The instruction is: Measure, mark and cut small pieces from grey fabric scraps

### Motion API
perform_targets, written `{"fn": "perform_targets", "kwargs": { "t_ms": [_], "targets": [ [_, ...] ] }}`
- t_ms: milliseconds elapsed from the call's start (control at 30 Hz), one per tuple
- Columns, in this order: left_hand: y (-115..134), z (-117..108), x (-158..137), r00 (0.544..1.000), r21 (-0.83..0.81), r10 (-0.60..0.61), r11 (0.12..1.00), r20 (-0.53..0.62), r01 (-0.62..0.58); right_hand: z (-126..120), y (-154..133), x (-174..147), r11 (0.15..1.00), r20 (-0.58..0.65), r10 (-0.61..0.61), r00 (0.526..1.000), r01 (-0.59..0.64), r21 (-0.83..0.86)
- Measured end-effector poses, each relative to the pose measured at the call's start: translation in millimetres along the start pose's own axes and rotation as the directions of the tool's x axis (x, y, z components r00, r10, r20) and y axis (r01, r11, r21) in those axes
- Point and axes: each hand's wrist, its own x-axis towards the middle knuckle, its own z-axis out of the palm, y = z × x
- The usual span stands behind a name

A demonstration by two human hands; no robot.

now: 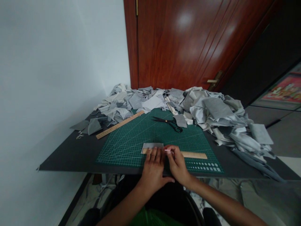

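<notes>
A small grey fabric piece (152, 145) lies near the front edge of the green cutting mat (131, 144). Across its lower part runs a wooden ruler (194, 155), reaching out to the right. My left hand (152, 166) presses flat on the ruler and fabric, fingers stretched forward and thumb out to the right. Close beside it, at the fabric's right end, my right hand (176, 164) pinches a thin pink stick (167, 150), perhaps a marking pen; its tip is too small to make out. Black scissors (168, 121) rest on the mat beyond both hands, blades pointing left.
A second wooden ruler (119, 124) lies slanted over the mat's left edge. Heaped grey and white fabric scraps (115, 110) line the back of the dark table (68, 158), with a taller pile (211, 108) on the right. Behind stands a reddish wooden door (176, 47).
</notes>
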Motion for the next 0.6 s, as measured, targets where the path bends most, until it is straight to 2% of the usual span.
{"fn": "perform_targets", "kwargs": {
  "t_ms": [200, 333, 500, 600],
  "targets": [
    [-2.9, -6.2, 2.6, 1.000, 0.000, 0.009, 1.000, -0.007, -0.009, -3.3, 5.3, -4.8, 0.990, 0.052, 0.076, 0.996, -0.069, -0.123],
    [-5.2, -14.0, 4.8, 1.000, -0.034, 0.022, 0.999, -0.005, -0.022, -5.1, 5.7, -3.0, 0.987, 0.008, 0.097, 0.995, -0.095, -0.132],
    [-17.8, -28.5, 15.2, 0.998, -0.184, 0.053, 0.981, -0.016, -0.055, -6.4, 5.6, -1.5, 0.986, 0.016, 0.084, 0.996, -0.080, -0.148],
    [-29.5, -30.6, 27.5, 1.000, -0.281, 0.020, 0.959, -0.011, -0.023, -6.5, 7.0, -1.5, 0.985, 0.016, 0.071, 0.997, -0.067, -0.158]
  ]
}}
